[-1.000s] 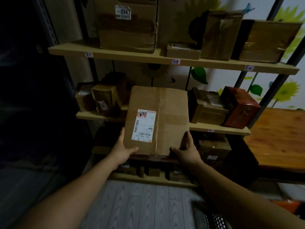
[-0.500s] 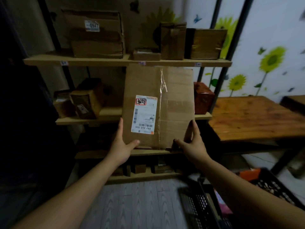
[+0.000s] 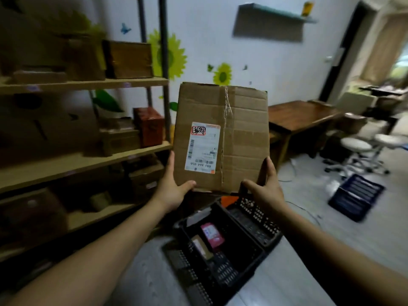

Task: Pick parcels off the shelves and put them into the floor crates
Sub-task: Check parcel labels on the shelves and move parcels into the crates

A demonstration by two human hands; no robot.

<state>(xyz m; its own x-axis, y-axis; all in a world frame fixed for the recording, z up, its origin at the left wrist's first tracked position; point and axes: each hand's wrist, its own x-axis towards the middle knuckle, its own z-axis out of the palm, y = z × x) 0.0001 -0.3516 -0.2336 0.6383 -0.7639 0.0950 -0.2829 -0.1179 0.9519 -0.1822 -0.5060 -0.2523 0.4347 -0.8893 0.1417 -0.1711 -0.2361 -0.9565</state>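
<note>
A: Left hand [image 3: 171,191] and right hand [image 3: 265,188] each grip a lower corner of the cardboard parcel [image 3: 238,133], thumbs on its labelled face.

B: It's upright at centre frame, in the air, with the black crate [image 3: 254,219] below it at lower centre. Shelves [image 3: 84,160] fill the left.

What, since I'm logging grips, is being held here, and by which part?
A cardboard parcel, held at its bottom edge: left hand at the lower left corner, right hand at the lower right, thumbs on the labelled face.
</note>
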